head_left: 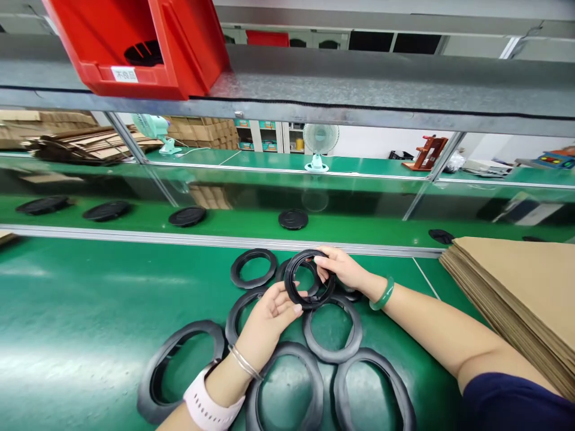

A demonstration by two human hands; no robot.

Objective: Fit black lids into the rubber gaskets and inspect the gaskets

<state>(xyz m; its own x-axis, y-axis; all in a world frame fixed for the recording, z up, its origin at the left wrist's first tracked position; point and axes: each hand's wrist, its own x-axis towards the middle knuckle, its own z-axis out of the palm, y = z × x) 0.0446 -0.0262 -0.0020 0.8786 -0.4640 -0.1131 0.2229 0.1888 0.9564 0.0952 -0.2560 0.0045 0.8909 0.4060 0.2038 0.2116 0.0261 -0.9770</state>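
Note:
A black plastic ring [290, 281] is held up over the green bench, gripped on both sides. My left hand [272, 314] pinches its lower left rim, thumb underneath and fingers at the edge. On the upper right rim, my right hand [339, 267] closes with the thumb in front and fingers reaching behind. Several more dark rings lie on the bench around and under my hands, among them a ring at the back [236, 270], one below the hands [354, 335], one at the front right [340, 389] and one at the left [148, 389]. Some rings are partly hidden by my hands.
A stack of brown cardboard sheets [516, 269] stands at the right. Behind a metal rail, a green belt [238, 224] carries several black round parts [293, 219]. A red bin [193, 48] sits on the overhead shelf [359, 78]. Small fans [320, 139] stand beyond.

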